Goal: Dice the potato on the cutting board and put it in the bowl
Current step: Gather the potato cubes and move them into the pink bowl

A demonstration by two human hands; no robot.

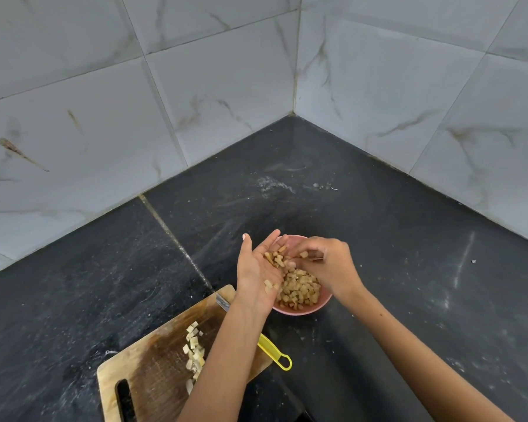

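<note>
Diced pale potato cubes [276, 258] lie on my flat, tilted left hand [256, 269] above the round pink bowl [302, 309]; my right hand's [329, 266] curled fingers scrape them off, gripping nothing.

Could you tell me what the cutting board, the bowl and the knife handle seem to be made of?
Cutting board: wood, going by brown grain and worn, stained surface. Bowl: likely plastic, smooth matte pink, though ceramic is possible. Knife handle: probably plastic, bright glossy yellow.

- Bowl [314, 306] sits on the counter [378, 239], diced potato [301, 290] in it.
- Cutting board [162, 357] lies at the bowl's 8 o'clock, carrying potato pieces [194, 348] and a knife [275, 351].
</note>
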